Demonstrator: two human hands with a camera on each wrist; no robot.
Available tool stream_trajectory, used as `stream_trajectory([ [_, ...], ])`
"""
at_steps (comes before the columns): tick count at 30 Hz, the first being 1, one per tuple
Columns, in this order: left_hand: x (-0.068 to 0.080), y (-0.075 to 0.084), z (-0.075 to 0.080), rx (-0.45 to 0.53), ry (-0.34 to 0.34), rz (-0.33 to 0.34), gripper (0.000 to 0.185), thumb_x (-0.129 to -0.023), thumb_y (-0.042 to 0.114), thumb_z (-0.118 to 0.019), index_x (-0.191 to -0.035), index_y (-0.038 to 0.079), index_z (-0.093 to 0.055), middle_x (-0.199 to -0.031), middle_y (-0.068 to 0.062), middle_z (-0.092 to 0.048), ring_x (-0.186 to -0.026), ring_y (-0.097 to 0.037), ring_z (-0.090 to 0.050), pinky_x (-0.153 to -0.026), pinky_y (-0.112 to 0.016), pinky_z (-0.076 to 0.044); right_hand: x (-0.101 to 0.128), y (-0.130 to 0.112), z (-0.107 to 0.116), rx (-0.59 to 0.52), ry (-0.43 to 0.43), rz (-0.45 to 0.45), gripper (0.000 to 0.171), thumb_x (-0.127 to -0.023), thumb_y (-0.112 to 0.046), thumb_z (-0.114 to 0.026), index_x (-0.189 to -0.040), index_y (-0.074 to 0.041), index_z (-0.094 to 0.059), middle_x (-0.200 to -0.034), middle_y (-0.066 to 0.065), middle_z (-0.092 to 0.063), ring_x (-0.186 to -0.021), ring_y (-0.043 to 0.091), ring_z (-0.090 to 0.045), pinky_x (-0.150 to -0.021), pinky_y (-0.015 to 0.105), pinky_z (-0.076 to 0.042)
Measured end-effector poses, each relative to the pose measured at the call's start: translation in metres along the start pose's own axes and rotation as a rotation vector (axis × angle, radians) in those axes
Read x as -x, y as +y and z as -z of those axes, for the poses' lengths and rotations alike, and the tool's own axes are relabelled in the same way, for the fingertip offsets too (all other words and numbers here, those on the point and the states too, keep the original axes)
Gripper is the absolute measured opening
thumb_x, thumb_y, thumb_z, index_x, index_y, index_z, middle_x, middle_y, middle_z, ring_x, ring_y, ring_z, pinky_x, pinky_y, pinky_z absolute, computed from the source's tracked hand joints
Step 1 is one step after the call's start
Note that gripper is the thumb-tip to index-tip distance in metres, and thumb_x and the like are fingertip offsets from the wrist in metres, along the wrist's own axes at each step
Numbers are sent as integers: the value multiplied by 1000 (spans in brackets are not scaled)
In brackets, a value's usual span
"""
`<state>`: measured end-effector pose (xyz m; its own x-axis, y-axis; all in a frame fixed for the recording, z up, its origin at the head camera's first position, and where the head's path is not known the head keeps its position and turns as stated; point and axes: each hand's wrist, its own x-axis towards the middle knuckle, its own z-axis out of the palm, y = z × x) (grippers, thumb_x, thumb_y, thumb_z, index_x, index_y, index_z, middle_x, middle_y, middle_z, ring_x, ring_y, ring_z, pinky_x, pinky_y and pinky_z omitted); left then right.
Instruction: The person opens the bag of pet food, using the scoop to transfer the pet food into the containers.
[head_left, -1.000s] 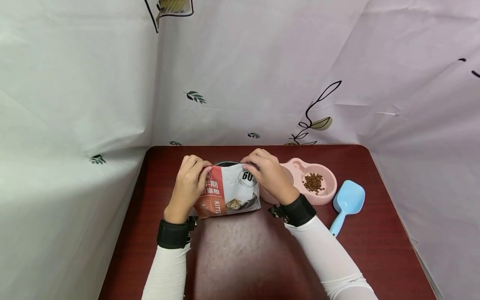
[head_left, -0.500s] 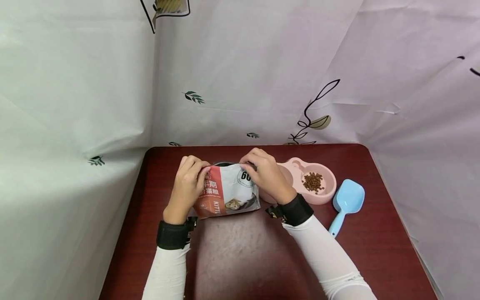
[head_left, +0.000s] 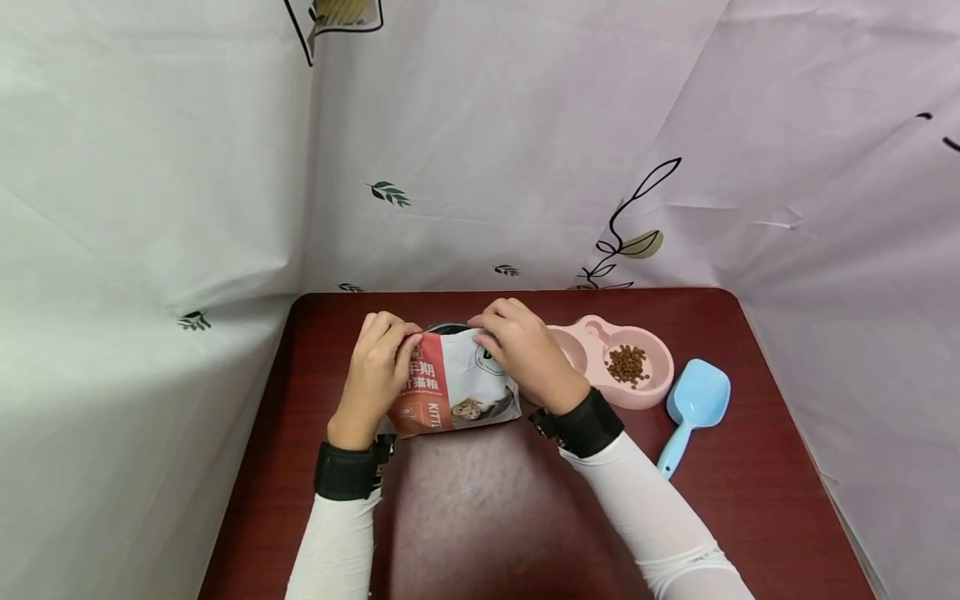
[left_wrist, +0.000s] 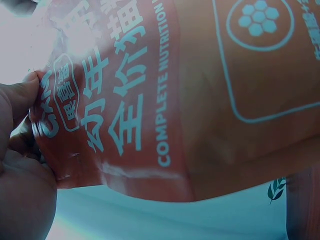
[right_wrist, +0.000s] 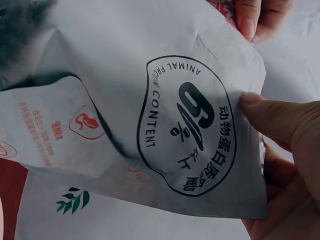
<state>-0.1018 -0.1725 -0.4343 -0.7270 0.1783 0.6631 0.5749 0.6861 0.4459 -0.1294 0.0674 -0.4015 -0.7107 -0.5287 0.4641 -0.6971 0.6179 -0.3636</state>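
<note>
A red and white cat food bag (head_left: pixel 480 383) stands on the table in the head view, its dark rim showing between my hands. At its upper left corner my left hand (head_left: pixel 377 367) pinches the top edge; the left wrist view shows thumb and fingers on either side of the red panel (left_wrist: pixel 145 100). My right hand (head_left: pixel 525 350) grips the top edge on the white side. In the right wrist view the right thumb (right_wrist: pixel 270 117) lies on the front near the round black print, with fingers behind the bag.
Right of the bag stands a pink double bowl (head_left: pixel 660 396), brown kibble (head_left: pixel 627 365) in its right compartment; my right hand partly covers the left one. A light blue scoop (head_left: pixel 697 396) lies farther right on the dark red table (head_left: pixel 750 500). Patterned white cloth (head_left: pixel 480 167) hangs behind.
My right hand has slid a little left along the bag's top edge, covering more of the round print. The left hand and the bag have hardly moved.
</note>
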Motion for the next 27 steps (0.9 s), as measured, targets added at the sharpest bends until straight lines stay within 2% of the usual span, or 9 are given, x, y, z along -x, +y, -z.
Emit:
stream_trajectory([
  [8,0,0,1,-18,-6,-11,8,-97,5,-69,-98,-2,-73,-92,-12,-59,-90,-30,-53,-80,-37,-45,-3,-3,-1,52,10,68,14,-97,-7,-69,-108,-5,-77,-103,7,-71,-98,24,-65,-88,36,-55],
  [18,-2,1,1,-23,9,-18,5,-95,2,-70,-97,-1,-74,-91,-12,-59,-90,-30,-53,-79,-37,-46,0,1,-5,-60,83,58,11,-95,-5,-71,-101,-6,-79,-95,4,-72,-91,20,-65,-83,33,-55],
  [27,0,1,0,-21,7,-28,4,-93,-1,-71,-97,-1,-74,-90,-12,-59,-89,-30,-53,-78,-35,-45,1,2,-8,-68,101,52,9,-94,-3,-71,-95,-7,-80,-90,1,-71,-86,17,-64,-79,31,-54],
])
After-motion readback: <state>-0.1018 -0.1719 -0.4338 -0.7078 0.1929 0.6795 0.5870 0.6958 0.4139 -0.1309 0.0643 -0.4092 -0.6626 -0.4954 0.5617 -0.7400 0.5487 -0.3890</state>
